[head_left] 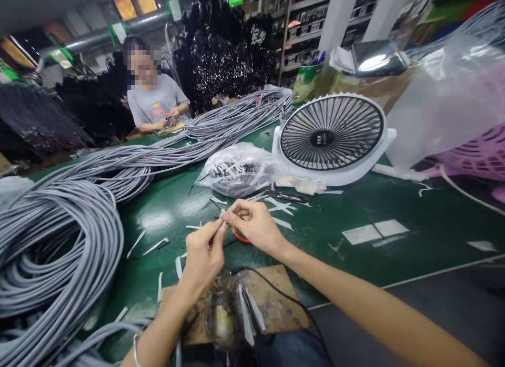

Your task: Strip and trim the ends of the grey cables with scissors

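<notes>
Over the middle of the green table, my left hand (pixel 205 251) and my right hand (pixel 254 222) meet at their fingertips. Both are closed in a pinch around a small, thin grey piece (pixel 223 215) that looks like a cable end; the fingers cover most of it. An orange loop (pixel 241 237) shows just beneath my right hand, and whatever it belongs to is hidden. Loose white strips (pixel 281 205) lie beyond my fingers. Below my wrists, a worn tool with a dark, grimy body (pixel 223 317) sits on a brown board (pixel 272 298).
Coiled grey cables (pixel 98 225) fill the left and run toward the back. A clear plastic bag (pixel 236 170), a cutter knife (pixel 286 196) and a white fan (pixel 331 138) stand ahead. A pink basket (pixel 477 151) is at right. A co-worker (pixel 158 101) sits across the table.
</notes>
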